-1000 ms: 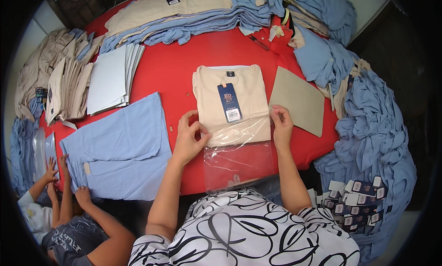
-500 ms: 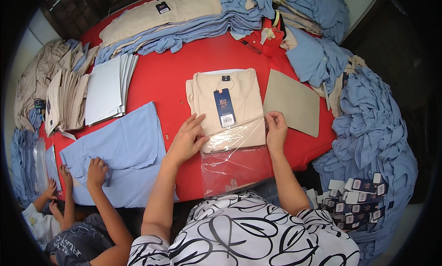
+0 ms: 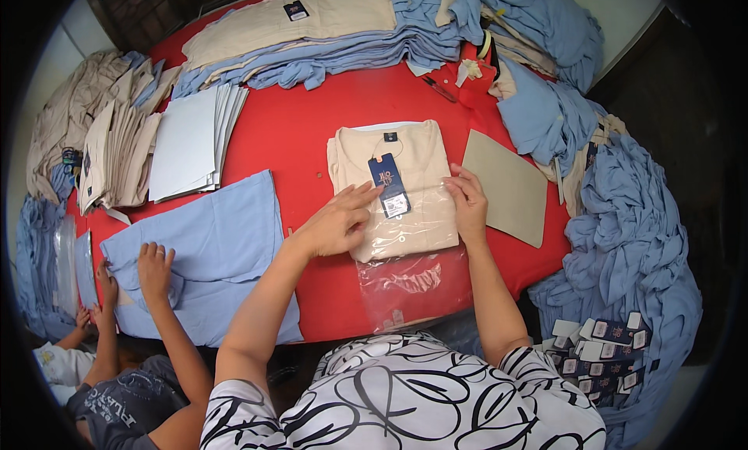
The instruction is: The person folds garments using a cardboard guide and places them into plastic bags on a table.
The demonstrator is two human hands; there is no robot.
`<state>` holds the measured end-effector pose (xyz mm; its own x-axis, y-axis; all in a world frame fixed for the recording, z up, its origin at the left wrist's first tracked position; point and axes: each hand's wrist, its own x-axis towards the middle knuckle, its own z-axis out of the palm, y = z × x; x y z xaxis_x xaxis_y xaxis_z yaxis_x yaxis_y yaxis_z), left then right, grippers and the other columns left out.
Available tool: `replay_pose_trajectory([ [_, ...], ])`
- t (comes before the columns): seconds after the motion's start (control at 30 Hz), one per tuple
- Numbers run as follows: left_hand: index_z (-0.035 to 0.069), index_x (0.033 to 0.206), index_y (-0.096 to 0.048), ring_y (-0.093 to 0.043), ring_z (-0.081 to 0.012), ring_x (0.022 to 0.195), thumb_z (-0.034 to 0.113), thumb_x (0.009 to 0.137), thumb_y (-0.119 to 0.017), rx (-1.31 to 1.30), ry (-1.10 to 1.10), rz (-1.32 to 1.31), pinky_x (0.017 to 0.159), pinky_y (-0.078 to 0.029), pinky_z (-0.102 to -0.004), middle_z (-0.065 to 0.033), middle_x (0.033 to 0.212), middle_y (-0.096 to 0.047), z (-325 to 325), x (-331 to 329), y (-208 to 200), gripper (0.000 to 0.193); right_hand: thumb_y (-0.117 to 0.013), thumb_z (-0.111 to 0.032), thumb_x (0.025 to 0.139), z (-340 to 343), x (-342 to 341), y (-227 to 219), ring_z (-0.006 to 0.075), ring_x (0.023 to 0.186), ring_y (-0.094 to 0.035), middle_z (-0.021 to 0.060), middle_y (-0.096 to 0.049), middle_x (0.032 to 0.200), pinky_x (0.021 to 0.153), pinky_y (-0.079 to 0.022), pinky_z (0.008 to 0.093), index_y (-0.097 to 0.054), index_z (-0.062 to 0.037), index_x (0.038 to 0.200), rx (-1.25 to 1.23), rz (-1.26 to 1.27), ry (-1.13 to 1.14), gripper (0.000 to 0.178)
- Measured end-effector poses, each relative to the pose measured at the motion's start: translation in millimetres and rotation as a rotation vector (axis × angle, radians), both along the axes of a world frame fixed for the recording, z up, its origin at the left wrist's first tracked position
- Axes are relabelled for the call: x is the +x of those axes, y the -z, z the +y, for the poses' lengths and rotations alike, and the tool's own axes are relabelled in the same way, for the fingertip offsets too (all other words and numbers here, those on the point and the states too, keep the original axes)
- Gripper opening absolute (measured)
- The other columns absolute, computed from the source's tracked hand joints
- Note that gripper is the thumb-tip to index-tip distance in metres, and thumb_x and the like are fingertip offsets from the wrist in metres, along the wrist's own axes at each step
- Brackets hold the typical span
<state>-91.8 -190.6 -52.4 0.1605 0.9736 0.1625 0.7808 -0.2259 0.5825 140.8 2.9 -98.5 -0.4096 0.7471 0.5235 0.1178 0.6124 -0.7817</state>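
A folded cream shirt lies on the table in front of me, partly inside a clear plastic bag. The bag covers the shirt's lower part, and its free end hangs toward the table's near edge. On the shirt front rests a dark blue hang tag on a loop of string. My left hand lies over the shirt's left side, fingers stretched out and fingertips at the tag. At the shirt's right edge, my right hand pinches the bag's rim between thumb and fingers.
A grey-brown card lies right of the shirt. White card sheets and folded cream garments stand left. A co-worker's hands touch a blue garment. Shirt piles line the far edge; loose tags hang at right.
My left hand has moved up and right, from the shirt's lower left edge onto the tag. The bag's rim sits higher on the shirt, and my right hand has risen with it.
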Motion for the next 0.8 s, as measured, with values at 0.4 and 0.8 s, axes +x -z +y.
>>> replay_pose_trajectory([
  [0.4,0.001,0.099,-0.059,-0.052,-0.0321,0.121,0.02,0.1,-0.05,-0.114,-0.553,-0.545,0.103,-0.042,-0.0391,-0.0177,0.131,-0.055,22,-3,0,0.022,-0.058,-0.013,0.098,26,-10,-7,0.0127,0.086,-0.063,0.0048,-0.07,0.093,0.081,-0.047,0.0243,-0.067,0.0026,0.101,-0.252,-0.119,-0.081,0.018],
  [0.8,0.001,0.102,-0.058,-0.059,-0.0392,0.106,0.017,0.098,-0.053,0.217,-0.762,-0.2,0.09,-0.049,-0.0437,-0.0181,0.126,-0.058,43,-33,36,0.017,-0.057,-0.015,0.098,51,-48,-4,0.0088,0.08,-0.062,0.0043,-0.07,0.087,0.071,-0.049,0.0227,-0.066,0.0006,0.104,-0.376,-0.151,-0.155,0.019],
])
